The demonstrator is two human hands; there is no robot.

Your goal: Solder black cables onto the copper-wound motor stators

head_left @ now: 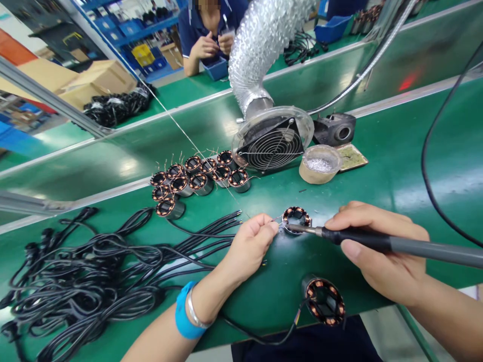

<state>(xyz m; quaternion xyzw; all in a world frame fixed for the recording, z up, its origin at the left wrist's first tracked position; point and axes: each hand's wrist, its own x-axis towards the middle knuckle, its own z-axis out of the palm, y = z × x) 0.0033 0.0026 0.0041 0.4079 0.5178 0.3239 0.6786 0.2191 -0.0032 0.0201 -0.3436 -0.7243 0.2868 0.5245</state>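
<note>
My right hand (388, 246) is wrapped round the handle of a soldering iron (362, 240). Its metal tip reaches the near rim of a motor stator (297, 217) with copper windings, standing on the green bench. Just left of that stator, my left hand (256, 241) pinches thin wire between thumb and fingertips. Whether this is a stator lead, solder or both is hard to tell, as the fingers cover it. Nearer to me, a second stator (324, 300) lies tilted at the bench edge with a black cable (260, 338) joined to it.
Several stators (199, 182) stand grouped behind my left hand. Black power cords (113, 271) pile up at left. A fan (273, 146) with a foil duct (252, 55) stands at the back, beside a tub of solder bits (320, 165) and an iron holder (335, 128). Opposite sits a person (211, 35).
</note>
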